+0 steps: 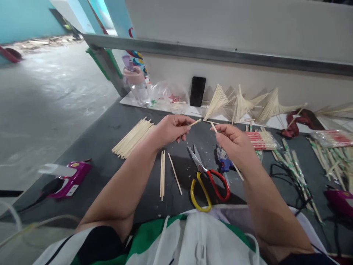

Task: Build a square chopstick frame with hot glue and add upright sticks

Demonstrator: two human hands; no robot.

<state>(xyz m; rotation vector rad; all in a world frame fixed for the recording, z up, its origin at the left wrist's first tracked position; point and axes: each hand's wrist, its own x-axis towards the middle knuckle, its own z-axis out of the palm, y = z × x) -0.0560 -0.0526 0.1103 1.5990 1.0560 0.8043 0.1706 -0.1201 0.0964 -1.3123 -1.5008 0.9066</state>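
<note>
one head-worn camera looks forward and down, close over the dark table [110, 147].

- No word, number or brand is reading clearly anywhere here.
- A white label [72, 190] on the purple glue gun [68, 178], lying well to the left of the fingers of the left hand [169, 129], is showing only blurred marks.
- Red print on the wrapped stick pack [261, 140], just right of the fingers of the right hand [234, 142], is coming out too small to read.
- Coloured marks on the white panel [137, 57], well beyond the left fingers, are showing as cut-off shapes, not as letters.
</note>
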